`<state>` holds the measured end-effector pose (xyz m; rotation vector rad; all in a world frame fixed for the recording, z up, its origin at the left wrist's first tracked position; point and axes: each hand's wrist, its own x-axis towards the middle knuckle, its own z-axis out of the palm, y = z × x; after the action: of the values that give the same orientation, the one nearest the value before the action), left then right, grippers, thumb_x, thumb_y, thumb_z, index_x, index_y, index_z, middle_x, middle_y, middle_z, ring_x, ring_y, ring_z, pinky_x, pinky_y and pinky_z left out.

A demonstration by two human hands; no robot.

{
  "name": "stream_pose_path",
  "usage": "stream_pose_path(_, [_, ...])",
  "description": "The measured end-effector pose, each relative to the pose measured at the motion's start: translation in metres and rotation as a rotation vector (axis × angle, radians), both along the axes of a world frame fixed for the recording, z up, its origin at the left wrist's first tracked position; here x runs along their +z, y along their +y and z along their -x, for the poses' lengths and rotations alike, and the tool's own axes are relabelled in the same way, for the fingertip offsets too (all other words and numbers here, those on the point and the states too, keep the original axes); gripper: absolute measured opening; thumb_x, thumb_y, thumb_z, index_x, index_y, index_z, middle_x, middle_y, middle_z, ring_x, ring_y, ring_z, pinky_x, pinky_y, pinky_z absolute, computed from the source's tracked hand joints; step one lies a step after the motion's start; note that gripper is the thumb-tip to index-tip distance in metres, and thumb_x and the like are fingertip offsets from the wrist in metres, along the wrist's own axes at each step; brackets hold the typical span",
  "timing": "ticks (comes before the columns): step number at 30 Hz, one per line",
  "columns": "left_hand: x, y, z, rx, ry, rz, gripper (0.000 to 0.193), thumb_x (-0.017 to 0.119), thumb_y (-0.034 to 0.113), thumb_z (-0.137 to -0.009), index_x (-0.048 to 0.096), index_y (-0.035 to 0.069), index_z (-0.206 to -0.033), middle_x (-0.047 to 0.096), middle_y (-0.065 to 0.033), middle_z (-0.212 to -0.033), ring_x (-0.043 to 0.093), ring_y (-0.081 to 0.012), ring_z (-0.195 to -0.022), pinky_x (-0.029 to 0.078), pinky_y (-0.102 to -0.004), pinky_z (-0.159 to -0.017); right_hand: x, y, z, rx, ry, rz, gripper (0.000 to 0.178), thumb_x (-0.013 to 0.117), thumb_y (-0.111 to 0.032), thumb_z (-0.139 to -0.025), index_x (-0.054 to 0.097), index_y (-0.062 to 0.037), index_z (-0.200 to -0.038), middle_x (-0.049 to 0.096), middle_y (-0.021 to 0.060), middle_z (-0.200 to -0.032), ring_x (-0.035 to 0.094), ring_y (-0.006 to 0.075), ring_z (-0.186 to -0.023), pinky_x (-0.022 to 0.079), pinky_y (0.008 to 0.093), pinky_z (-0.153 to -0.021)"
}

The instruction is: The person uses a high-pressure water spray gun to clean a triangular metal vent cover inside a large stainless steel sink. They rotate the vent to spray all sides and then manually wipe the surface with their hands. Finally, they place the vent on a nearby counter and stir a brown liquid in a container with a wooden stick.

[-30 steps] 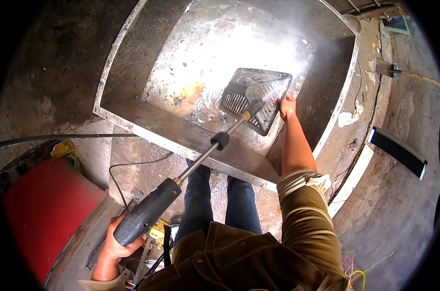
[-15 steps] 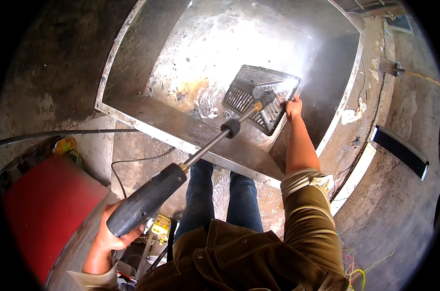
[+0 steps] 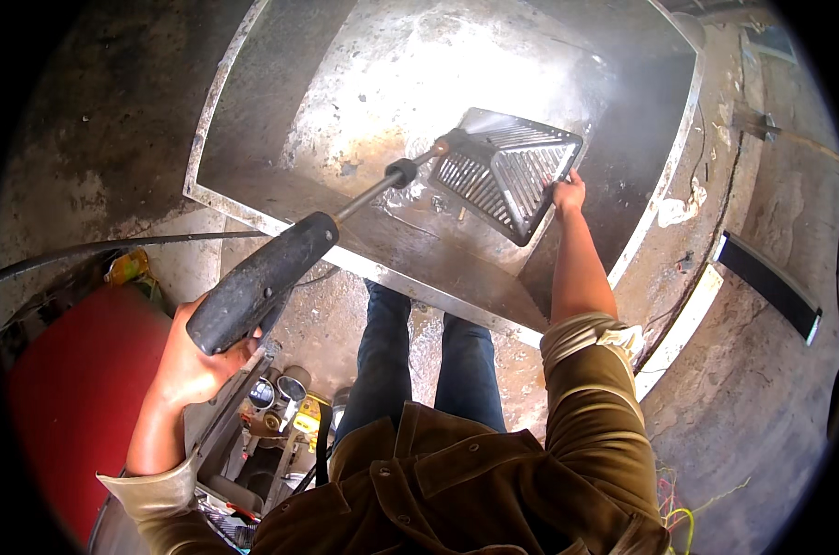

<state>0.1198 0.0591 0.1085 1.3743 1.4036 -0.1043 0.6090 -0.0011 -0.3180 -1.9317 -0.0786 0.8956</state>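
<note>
In my left hand (image 3: 202, 356) is the black grip of a pressure washer gun (image 3: 264, 282), fingers wrapped round it. Its metal lance slants up and right over the near rim of a large metal basin (image 3: 401, 273). The nozzle end is close above the left part of a black slotted grille (image 3: 517, 180), and a pale spray shows there. My right hand (image 3: 569, 192) is closed on the grille's right edge, holding it tilted inside the basin. The fingertips are partly hidden behind the grille.
A black hose (image 3: 133, 242) runs in from the left. A red panel (image 3: 86, 398) stands at the lower left, near small pots and a yellow item (image 3: 308, 414). On the right lies a black strip with pale edges (image 3: 768, 287). Mist hangs over the basin's right side.
My left hand has moved up and forward, and the nozzle has shifted from the grille's right part toward its left. The grille has turned slightly and risen a little in my right hand.
</note>
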Motion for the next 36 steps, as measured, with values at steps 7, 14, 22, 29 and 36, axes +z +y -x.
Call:
stream_pose_path(7, [-0.010,-0.006,0.003,0.072,-0.054,0.044,0.035,0.064,-0.007,-0.069,0.060,0.000,-0.102,0.065,-0.0034,-0.089,0.059,-0.0109,-0.082,0.048,-0.0271,-0.077,0.011,-0.006,0.025,-0.126,0.093,-0.360,0.049,0.049,0.018,-0.080,0.050,0.0030,-0.127,0.061,0.0162,-0.110,0.064,0.0220,-0.093,0.053,0.0329,-0.083])
stream_pose_path(14, [-0.039,-0.005,-0.002,0.103,-0.195,0.101,0.039,0.064,-0.008,-0.070,0.059,0.000,-0.108,0.064,-0.0031,-0.097,0.058,-0.0117,-0.091,0.045,-0.0278,-0.085,-0.016,-0.045,0.064,-0.048,0.177,-0.109,0.026,0.049,0.015,-0.085,0.055,0.0024,-0.107,0.064,0.0145,-0.091,0.067,0.0225,-0.081,0.056,0.0314,-0.069])
stream_pose_path(22, [-0.064,0.011,-0.028,0.022,-0.218,0.085,0.040,0.067,-0.002,-0.074,0.058,-0.001,-0.113,0.065,-0.0067,-0.100,0.057,-0.0141,-0.094,0.044,-0.0282,-0.087,0.027,0.028,0.010,0.256,-0.139,0.054,0.054,0.047,0.019,-0.079,0.048,0.0037,-0.131,0.064,0.0153,-0.093,0.064,0.0200,-0.072,0.057,0.0312,-0.067])
stream_pose_path(29, [-0.051,-0.002,-0.013,0.171,-0.212,0.019,0.038,0.067,-0.004,-0.075,0.058,-0.002,-0.112,0.066,-0.0067,-0.102,0.058,-0.0127,-0.095,0.044,-0.0280,-0.088,0.011,0.076,0.012,0.016,0.059,-0.300,0.049,0.040,0.019,-0.080,0.046,0.0111,-0.127,0.063,0.0192,-0.103,0.066,0.0261,-0.083,0.057,0.0349,-0.074])
stream_pose_path(36, [-0.028,-0.021,0.002,0.152,-0.202,0.043,0.033,0.066,-0.007,-0.074,0.058,-0.002,-0.106,0.066,-0.0050,-0.088,0.062,-0.0110,-0.082,0.049,-0.0269,-0.078,0.016,0.103,0.016,0.015,0.055,-0.183,0.044,0.042,0.016,-0.078,0.051,0.0091,-0.121,0.064,0.0169,-0.104,0.065,0.0247,-0.088,0.051,0.0321,-0.075])
